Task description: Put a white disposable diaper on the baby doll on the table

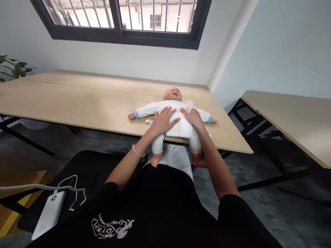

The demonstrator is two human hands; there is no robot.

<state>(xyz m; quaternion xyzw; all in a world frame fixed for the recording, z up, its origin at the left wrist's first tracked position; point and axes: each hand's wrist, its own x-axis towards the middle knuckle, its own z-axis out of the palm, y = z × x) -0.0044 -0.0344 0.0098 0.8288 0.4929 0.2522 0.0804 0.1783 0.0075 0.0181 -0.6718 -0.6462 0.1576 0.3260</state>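
Observation:
A baby doll (172,93) in a white suit with blue cuffs lies on its back at the table's near edge, legs hanging over it. A white diaper (179,128) covers its front between the legs. My left hand (163,121) lies flat on the diaper's left side, fingers spread toward its upper edge. On the other side, my right hand (192,116) rests on the diaper's upper corner, thumb pointing inward and the other fingers partly hidden. A thin pale pink flap (189,104) sticks up beside that hand. Small white tabs (149,121) show at the doll's side.
The light wooden table (103,103) runs far to the left, below a barred window (119,34). Another table (289,113) stands at right. A black chair (85,168) beside me carries a white power bank (50,213) with a cable. A plant (17,69) stands far left.

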